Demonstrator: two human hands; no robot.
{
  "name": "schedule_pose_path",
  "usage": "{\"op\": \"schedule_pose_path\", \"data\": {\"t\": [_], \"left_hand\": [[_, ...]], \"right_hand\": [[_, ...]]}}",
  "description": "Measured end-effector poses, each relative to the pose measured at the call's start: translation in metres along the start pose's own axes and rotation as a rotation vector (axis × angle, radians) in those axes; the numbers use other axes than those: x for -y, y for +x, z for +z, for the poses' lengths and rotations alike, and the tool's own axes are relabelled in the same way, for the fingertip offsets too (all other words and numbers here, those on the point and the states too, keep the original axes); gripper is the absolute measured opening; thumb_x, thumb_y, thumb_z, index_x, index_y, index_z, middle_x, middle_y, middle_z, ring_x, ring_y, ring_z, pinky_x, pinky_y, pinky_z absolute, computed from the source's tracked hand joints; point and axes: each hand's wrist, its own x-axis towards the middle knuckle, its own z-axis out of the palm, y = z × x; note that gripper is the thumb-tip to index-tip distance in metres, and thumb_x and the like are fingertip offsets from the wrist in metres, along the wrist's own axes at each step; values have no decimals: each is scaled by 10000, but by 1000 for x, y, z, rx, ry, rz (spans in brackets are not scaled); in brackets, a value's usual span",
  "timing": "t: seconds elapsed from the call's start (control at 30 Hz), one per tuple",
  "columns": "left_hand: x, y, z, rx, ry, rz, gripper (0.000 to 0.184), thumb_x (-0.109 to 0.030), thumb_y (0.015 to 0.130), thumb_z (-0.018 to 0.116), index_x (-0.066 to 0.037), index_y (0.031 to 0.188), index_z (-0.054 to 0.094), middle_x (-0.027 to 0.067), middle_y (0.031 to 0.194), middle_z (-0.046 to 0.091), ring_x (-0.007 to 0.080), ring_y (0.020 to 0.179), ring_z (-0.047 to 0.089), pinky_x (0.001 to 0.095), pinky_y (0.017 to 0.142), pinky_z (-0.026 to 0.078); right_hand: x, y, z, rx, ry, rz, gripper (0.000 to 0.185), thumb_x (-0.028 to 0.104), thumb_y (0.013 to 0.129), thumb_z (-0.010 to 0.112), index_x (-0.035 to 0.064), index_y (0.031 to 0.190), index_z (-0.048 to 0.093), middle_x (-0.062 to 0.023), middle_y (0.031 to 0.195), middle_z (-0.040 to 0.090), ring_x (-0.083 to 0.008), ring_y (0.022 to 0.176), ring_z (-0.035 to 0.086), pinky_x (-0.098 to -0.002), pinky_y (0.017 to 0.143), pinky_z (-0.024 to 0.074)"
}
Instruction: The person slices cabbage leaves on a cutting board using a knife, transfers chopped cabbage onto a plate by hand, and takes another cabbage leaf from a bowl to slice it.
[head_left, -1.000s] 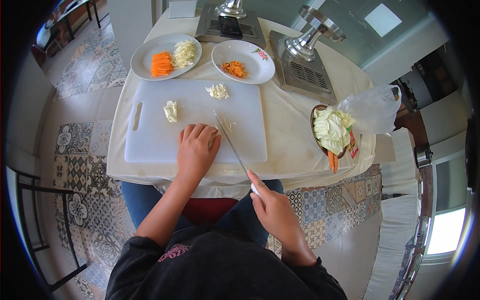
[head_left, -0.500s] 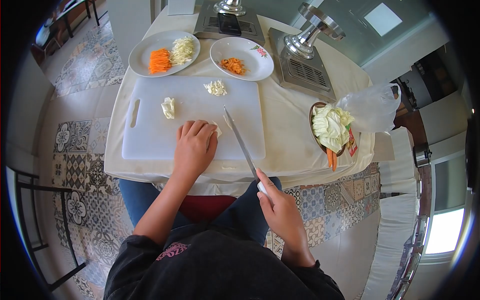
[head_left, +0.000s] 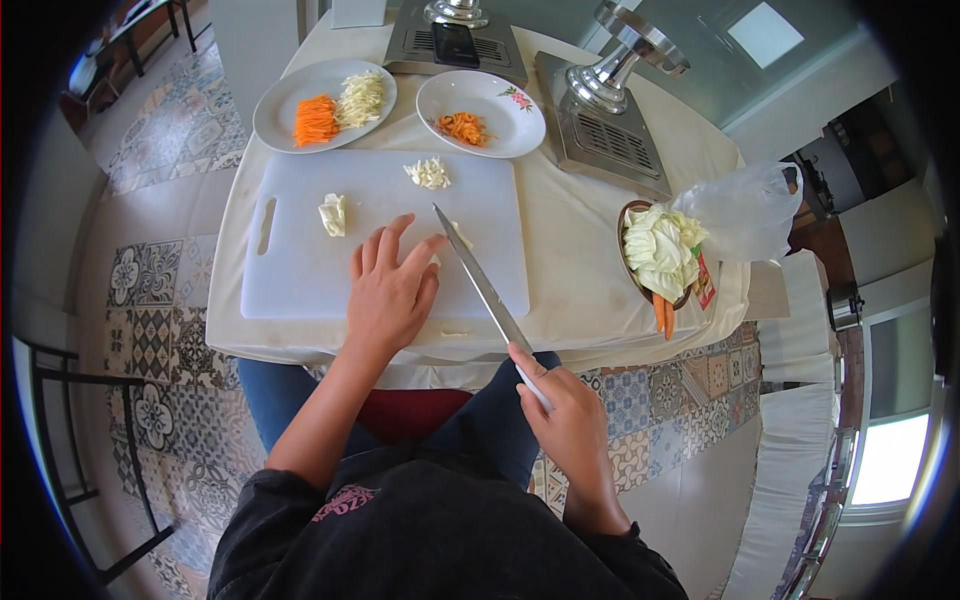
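Observation:
My right hand grips the white handle of a kitchen knife. Its blade slants up and left over the white cutting board. Fingers spread, my left hand is over the board just left of the blade, its fingertips by a pale piece of cabbage that is mostly hidden. A thin strip of cabbage lies close to the blade's right side. Farther back on the board are a small heap of chopped cabbage and, to the left, a folded cabbage piece.
Behind the board, one plate bears shredded carrot and cabbage; another plate holds carrot scraps. At right stand a bowl with cabbage leaves, carrots and a plastic bag. Metal stands and a phone are at the back.
My left hand's fingers have spread from a curled hold on the cabbage. The knife tip has shifted slightly left, toward my left fingertips.

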Motion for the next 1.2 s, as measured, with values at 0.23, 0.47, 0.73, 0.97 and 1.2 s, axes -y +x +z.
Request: {"op": "schedule_pose_path", "data": {"t": [0.23, 0.47, 0.73, 0.97, 1.2], "left_hand": [[2, -1, 4, 50, 27, 5, 354, -186, 928, 552, -215, 1271, 632, 132, 1491, 447, 390, 1347, 414, 528, 1141, 284], [1, -3, 10, 57, 150, 36, 385, -232, 947, 505, -220, 1311, 629, 149, 1537, 405, 410, 1401, 366, 557, 1171, 241], [9, -3, 2, -65, -150, -71, 317, -83, 841, 621, -95, 1157, 641, 117, 1281, 591, 335, 1223, 525, 465, 1080, 359], [12, -4, 7, -99, -119, 7, 190, -49, 800, 712, -76, 988, 695, 57, 1049, 684, 294, 1102, 591, 436, 1012, 410], [15, -5, 12, -148, -103, 75, 157, -74, 806, 756, -84, 962, 745, 24, 993, 714, 272, 1035, 612, 426, 977, 436]], "right_hand": [[1, 0, 2, 31, -43, -11, 580, 120, 877, 717, 363, 1395, 618, -27, 734, 531, -241, 603, 586, -394, 550, 500], [0, -2, 5, 35, -62, -24, 591, 130, 883, 712, 369, 1412, 599, -28, 728, 519, -239, 604, 587, -392, 547, 499], [-4, -1, 0, -37, 234, 49, 557, 99, 933, 657, 200, 1471, 551, -142, 850, 663, -331, 715, 650, -418, 645, 516], [-1, -3, -14, 111, 377, 78, 519, 94, 966, 620, 161, 1473, 535, -227, 851, 671, -385, 718, 649, -418, 676, 511], [-2, 2, -4, 130, 366, 3, 527, 112, 972, 616, 196, 1484, 524, -210, 788, 643, -383, 692, 627, -437, 654, 497]]}}
